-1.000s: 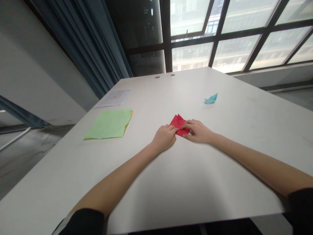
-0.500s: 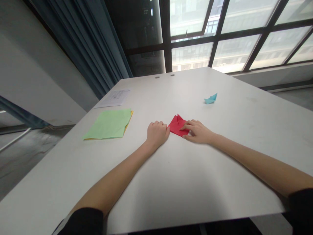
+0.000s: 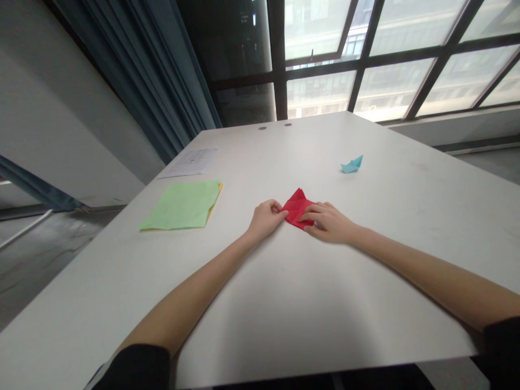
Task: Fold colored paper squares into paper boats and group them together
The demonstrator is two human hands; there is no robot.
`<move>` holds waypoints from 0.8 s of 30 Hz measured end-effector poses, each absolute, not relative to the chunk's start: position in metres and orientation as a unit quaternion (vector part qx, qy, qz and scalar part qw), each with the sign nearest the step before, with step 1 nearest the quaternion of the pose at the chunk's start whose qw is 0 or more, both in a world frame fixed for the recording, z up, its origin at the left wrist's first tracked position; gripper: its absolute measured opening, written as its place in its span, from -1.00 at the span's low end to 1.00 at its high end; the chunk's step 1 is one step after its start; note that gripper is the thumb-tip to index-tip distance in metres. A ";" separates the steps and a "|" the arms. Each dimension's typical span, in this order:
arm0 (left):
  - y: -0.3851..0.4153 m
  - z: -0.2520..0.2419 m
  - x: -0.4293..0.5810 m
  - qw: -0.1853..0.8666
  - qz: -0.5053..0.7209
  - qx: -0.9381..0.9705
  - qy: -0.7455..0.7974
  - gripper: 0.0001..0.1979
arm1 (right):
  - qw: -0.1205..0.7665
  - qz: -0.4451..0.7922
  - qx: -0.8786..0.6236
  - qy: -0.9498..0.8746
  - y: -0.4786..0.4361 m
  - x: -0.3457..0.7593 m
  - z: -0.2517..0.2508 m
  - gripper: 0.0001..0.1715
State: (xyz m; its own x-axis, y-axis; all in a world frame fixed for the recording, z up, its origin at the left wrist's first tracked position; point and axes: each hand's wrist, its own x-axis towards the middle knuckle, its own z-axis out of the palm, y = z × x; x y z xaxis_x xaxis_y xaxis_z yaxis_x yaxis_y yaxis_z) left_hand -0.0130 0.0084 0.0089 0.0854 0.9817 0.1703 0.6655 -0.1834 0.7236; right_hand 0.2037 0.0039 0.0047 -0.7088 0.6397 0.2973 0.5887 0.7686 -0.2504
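Paper (image 3: 297, 201) | between left hand (image 3: 266, 218) and right hand (image 3: 331, 223) | left pinching it, right spread atop

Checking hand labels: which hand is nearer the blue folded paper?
Right. The right hand sits nearer the camera and slightly left of the blue folded paper; the left hand is farther left.

The white table (image 3: 304, 281) bears red paper (image 3: 294, 202), a light-blue folded piece (image 3: 352, 165) and, toward its left edge, a green sheet (image 3: 182, 205) over yellow paper (image 3: 215, 202).
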 end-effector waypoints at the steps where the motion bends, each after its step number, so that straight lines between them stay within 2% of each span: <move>1: 0.009 0.008 -0.012 0.270 0.344 0.681 0.588 -0.85 | 0.189 0.070 -0.333 -0.921 0.004 0.203 0.005 -0.70; 5: 0.010 0.002 -0.007 0.398 0.422 0.595 0.556 -0.83 | 0.216 0.080 -0.347 -0.909 0.004 0.202 0.003 -0.71; 9: 0.010 0.001 0.000 0.495 0.503 0.495 0.508 -0.79 | 0.317 0.064 -0.436 -0.840 0.007 0.198 -0.003 -0.70; 12: 0.009 0.005 0.003 0.535 0.557 0.424 0.473 -0.73 | 0.422 0.061 -0.487 -0.762 0.012 0.195 -0.010 -0.48; 15: 0.006 0.011 0.005 0.559 0.581 0.371 0.460 -0.70 | 0.480 0.176 -0.521 -0.684 0.015 0.192 -0.013 -0.22; 18: 0.004 0.014 0.005 0.575 0.591 0.339 0.453 -0.69 | 0.484 0.377 -0.503 -0.609 0.015 0.189 -0.009 -0.12; 21: 0.003 0.016 0.005 0.589 0.592 0.322 0.446 -0.70 | 0.492 0.498 -0.456 -0.549 0.012 0.186 0.000 -0.13; 24: 0.003 0.016 0.006 0.597 0.584 0.318 0.448 -0.72 | 0.508 0.547 -0.434 -0.504 0.008 0.183 0.007 -0.31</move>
State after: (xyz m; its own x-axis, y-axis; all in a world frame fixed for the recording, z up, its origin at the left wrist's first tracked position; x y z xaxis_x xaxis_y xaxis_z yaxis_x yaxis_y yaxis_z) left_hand 0.0056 0.0026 0.0159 -0.0848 0.9828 -0.1640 -0.4134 0.1150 0.9033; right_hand 0.1826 0.0082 0.0067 -0.1067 0.9936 0.0372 -0.1182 0.0244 -0.9927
